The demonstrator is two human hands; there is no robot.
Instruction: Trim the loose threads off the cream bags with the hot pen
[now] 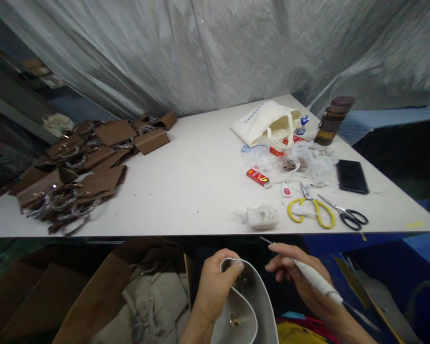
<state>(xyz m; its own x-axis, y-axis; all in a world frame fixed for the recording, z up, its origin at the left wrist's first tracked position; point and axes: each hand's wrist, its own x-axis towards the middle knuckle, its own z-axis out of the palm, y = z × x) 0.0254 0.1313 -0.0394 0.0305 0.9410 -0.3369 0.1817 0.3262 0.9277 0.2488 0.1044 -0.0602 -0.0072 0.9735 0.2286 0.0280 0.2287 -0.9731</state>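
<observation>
My left hand (215, 282) grips the edge of a pale grey bag piece (267, 306), thumb on top. The piece curls over below the hand, and a gold metal clasp (234, 320) shows on it. To the right, my right hand (301, 272) is closed around a soldering-iron-like tool (317, 281) with a thick white handle. Its thin metal tip (266, 240) points up and left, apart from the bag piece, and a blurred cord trails from the handle's back end. Both hands are below the table's front edge.
Brown bag pieces (107, 157) lie heaped at left on the white table (186, 191). At right are yellow-handled scissors (322, 215), black scissors (351, 219), a phone (353, 176), a bottle (333, 122), a tote bag (251, 125) and a wrapped lump (262, 217). Below left, a carton (89, 296) holds beige bags (157, 291).
</observation>
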